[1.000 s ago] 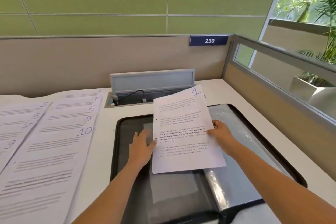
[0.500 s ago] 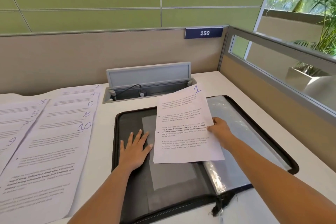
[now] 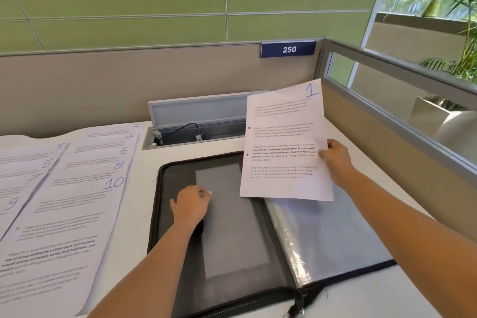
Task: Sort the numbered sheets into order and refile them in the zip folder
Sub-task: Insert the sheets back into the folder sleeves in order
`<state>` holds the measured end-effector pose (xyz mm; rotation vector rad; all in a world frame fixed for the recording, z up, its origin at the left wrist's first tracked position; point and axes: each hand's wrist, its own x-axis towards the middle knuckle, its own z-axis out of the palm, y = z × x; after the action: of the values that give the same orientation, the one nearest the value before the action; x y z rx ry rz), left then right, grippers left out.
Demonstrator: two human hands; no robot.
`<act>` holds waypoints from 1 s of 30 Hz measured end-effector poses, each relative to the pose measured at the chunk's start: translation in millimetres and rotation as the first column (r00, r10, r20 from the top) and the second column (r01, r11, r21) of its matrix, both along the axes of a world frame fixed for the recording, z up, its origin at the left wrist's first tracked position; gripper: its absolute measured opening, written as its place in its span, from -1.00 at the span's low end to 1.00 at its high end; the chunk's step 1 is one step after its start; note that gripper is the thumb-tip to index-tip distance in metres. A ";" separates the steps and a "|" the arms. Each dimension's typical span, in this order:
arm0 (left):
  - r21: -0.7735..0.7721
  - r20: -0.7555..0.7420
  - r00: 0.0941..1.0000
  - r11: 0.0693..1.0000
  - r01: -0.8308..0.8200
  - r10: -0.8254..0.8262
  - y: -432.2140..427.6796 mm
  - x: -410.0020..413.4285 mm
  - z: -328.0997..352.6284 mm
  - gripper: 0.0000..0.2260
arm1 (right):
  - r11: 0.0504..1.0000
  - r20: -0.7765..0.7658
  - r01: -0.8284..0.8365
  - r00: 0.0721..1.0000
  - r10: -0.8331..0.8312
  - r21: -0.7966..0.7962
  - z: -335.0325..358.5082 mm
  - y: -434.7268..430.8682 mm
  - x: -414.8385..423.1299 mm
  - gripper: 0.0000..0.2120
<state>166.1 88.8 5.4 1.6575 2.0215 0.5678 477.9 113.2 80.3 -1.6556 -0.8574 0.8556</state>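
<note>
1. Right hand: pinching sheet 1 by its right edge, thumb on the print. Sheet lifted and tilted over the far right of the open zip folder, lower edge just above the clear sleeves.
2. Left hand: on the folder's left inner cover, fingers curled at the grey pocket; cannot tell whether gripping anything.
3. Left: numbered sheets fanned on the desk, a bare strip between their right edges and the folder.
4. Far: open cable box just beyond the folder.
</note>
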 end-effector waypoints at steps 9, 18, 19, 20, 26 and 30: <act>0.101 0.029 0.981 0.977 0.188 -0.192 47.2 91.1 12.1 -0.65 | 0.988 -0.202 0.124 0.974 -0.103 0.091 23.7 57.7 59.4 -0.81; -0.073 -0.161 0.899 0.913 0.400 -0.407 101.7 150.1 12.8 -0.42 | 0.984 -0.373 0.149 0.922 -0.104 0.095 25.9 101.5 88.1 -0.78; -0.100 -0.213 0.871 0.896 0.432 -0.443 104.9 153.6 10.6 -0.40 | 0.984 -0.373 0.148 0.922 -0.102 0.097 24.6 105.7 89.4 -0.78; -0.131 -0.256 0.841 0.879 0.458 -0.476 106.9 156.6 7.6 -0.38 | 0.984 -0.371 0.146 0.923 -0.100 0.098 23.4 109.0 90.8 -0.79; -0.127 -0.371 0.790 0.869 0.478 -0.489 102.7 162.7 -6.4 -0.42 | 0.987 -0.343 0.152 0.931 -0.123 0.059 17.8 120.0 96.7 -0.66; -0.080 -0.394 0.783 0.867 0.492 -0.481 93.6 161.3 -4.8 -0.48 | 0.988 -0.366 0.147 0.922 -0.122 0.041 12.3 119.7 92.1 -0.68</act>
<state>327.4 182.5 0.6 2.3593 1.7127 0.0639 569.9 232.9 92.6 -1.4188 -0.5033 0.9858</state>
